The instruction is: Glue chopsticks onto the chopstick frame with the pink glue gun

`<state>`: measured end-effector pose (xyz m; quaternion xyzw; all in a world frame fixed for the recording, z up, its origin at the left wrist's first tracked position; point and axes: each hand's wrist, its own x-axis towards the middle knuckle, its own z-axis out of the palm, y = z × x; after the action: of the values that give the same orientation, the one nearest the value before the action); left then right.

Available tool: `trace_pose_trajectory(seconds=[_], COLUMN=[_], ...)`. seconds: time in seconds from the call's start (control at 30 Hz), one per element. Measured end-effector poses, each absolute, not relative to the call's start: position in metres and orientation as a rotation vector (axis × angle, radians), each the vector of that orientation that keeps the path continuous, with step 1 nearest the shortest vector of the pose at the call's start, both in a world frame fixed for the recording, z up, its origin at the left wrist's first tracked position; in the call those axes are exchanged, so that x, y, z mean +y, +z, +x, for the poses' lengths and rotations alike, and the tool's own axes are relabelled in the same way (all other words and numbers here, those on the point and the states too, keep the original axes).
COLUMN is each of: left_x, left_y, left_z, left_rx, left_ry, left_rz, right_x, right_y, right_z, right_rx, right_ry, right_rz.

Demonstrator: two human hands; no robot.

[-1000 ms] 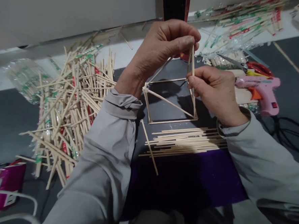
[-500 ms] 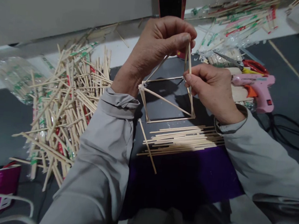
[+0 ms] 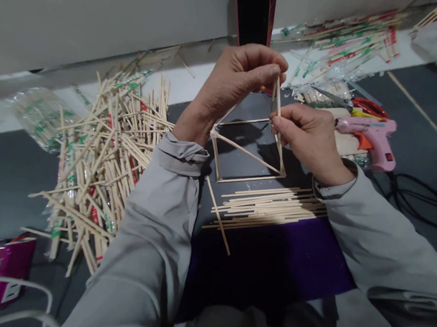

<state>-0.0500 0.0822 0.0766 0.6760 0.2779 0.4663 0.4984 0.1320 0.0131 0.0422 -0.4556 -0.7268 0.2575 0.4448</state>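
Note:
A frame of chopsticks (image 3: pixel 247 152) stands on the dark work surface, its joints lumpy with what looks like glue. At its upper right, my left hand (image 3: pixel 236 78) pinches the tops of the chopsticks between thumb and fingers. My right hand (image 3: pixel 311 139) closes on an upright chopstick (image 3: pixel 278 95) a little lower down. The fingertips hide the top joint. In front of the frame lies a row of loose chopsticks (image 3: pixel 260 205), with a single one (image 3: pixel 218 220) slanting across its left end.
A large heap of chopsticks (image 3: pixel 103 161), some in wrappers, lies left. To the right are a pink glue gun (image 3: pixel 379 134), red-handled scissors (image 3: pixel 370 107) and a black cable (image 3: pixel 405 194). Purple cloth (image 3: pixel 312 253) covers the near side. More wrapped chopsticks (image 3: pixel 344 43) lie at the back.
The view has shifted slightly, so everything sits a little lower and mostly further right. Both hands keep their grip at the same places on the frame.

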Motion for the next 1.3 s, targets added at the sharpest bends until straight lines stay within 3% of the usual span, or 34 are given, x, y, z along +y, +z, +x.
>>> trace_pose_trajectory(seconds=[0.63,0.8,1.07,1.3], left_x=[0.072,0.07,0.086,0.077], left_y=[0.09,0.09,0.076,0.081], left_z=[-0.05,-0.05,-0.05,-0.047], left_rx=[0.774,0.937,0.642,0.736], left_ry=[1.024,0.976,1.17,1.198], left_rz=[1.715,1.757,1.714,1.678], right_x=[0.015,0.005,-0.019,-0.014], right_y=[0.051,0.073,0.068,0.043], right_z=[0.138,0.163,0.284,0.3], right_rx=[-1.815,-1.813,-1.751,-1.63], right_ry=[0.609,0.453,0.07,0.319], right_rz=[-1.209,-1.245,-1.901,-2.135])
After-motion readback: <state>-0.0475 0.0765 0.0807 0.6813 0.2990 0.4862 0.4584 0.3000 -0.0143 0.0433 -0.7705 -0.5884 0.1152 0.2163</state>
